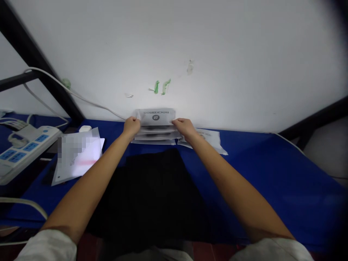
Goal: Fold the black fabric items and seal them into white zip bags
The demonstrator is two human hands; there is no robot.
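Note:
At the back of the blue table, both hands hold a frosted plastic bag printed ROCKBROS, which reads upside down from here. My left hand pinches its left edge, and my right hand pinches the right edge. The bag lies at the top of a stack of similar bags against the wall. Beside the stack, partly behind my right wrist, is another printed bag. Black folded cloth lies between my forearms, close to my body.
To the left, a frosted bag overlaps a lit screen. A white power strip with plugs and cables stands at the far left. Black metal bars slant on both sides, and a white wall closes off the back.

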